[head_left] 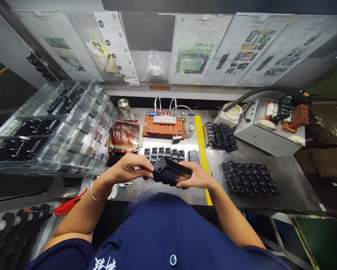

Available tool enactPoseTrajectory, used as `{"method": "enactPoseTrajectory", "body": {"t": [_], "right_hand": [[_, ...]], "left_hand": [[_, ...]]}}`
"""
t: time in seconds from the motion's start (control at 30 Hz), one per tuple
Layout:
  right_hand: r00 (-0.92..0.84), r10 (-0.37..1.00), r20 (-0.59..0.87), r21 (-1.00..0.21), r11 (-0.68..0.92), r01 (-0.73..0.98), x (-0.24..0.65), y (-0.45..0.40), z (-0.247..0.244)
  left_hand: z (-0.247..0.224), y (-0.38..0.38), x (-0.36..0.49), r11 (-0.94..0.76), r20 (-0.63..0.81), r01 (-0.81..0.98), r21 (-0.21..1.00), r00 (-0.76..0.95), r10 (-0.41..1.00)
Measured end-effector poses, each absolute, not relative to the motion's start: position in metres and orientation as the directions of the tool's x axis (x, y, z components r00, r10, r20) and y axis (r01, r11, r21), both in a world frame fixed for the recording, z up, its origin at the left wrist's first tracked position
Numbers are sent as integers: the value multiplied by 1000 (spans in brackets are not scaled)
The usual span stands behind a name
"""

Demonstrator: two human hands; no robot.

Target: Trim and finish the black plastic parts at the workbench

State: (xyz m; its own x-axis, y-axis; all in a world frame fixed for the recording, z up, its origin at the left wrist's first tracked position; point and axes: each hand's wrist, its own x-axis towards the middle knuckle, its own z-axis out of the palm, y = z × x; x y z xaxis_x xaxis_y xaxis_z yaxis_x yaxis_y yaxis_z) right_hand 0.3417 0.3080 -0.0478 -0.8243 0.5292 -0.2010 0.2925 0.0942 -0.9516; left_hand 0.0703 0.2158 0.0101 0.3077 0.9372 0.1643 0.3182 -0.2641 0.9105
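Note:
A black plastic housing [172, 170], box-shaped and long, is held up over the front of the metal bench between both hands. My left hand [136, 167] pinches its left end with thumb and fingertips. Around its right end my right hand [193, 175] is closed, thumb along the near side. Just behind it stands a row of black moulded parts [165, 152], partly hidden by the housing. A small block with a patterned top [194, 156] sits to the right of that row. Farther back is an orange fixture [164, 127] with hoses.
Stacked clear trays [86, 127] with black parts rise at the left, beside copper-coloured film sheets [125, 135]. A red air gun [70, 204] is near my left arm. Right of the yellow tape [202, 150] lie black part groups [250, 177] and a grey machine box [270, 129].

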Motion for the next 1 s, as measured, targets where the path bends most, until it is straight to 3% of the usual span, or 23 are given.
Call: {"method": "enactPoseTrajectory", "body": {"t": [0.13, 0.23, 0.33, 0.4, 0.47, 0.57, 0.63, 0.77, 0.87, 1.0], "right_hand": [[-810, 551, -200, -949, 97, 300, 340, 308, -53], [-746, 632, -210, -954, 34, 296, 333, 306, -58], [-655, 703, -275, -959, -154, 238, 318, 297, -66], [-602, 731, -320, -947, -258, 191, 305, 287, -74], [-585, 748, -313, -949, -260, 176, 292, 277, -83], [-646, 740, -187, -977, -73, 200, 276, 268, -95], [-704, 698, -131, -971, 53, 234, 270, 268, -101], [-772, 604, -196, -928, 140, 345, 265, 279, -109], [-764, 599, -238, -891, 177, 417, 263, 286, -120], [-732, 626, -269, -860, 187, 475, 259, 287, -136]], "left_hand": [[7, 215, 77, -227, 186, 275, 934, 170, 968], [-6, 219, 80, -215, 254, 215, 953, -177, 951], [-29, 223, 88, -90, 126, 100, 991, -455, 881], [-47, 221, 101, 96, -85, 6, 995, -413, 907], [-63, 215, 119, 295, -315, -110, 949, -268, 911], [-77, 205, 132, 448, -504, -333, 830, -106, 857], [-72, 198, 119, 451, -537, -405, 795, -127, 834], [-24, 185, 33, 345, -486, -377, 860, -395, 780], [27, 178, -50, 138, -268, -237, 962, -696, 667], [74, 169, -126, 50, -38, -14, 999, -860, 510]]}}
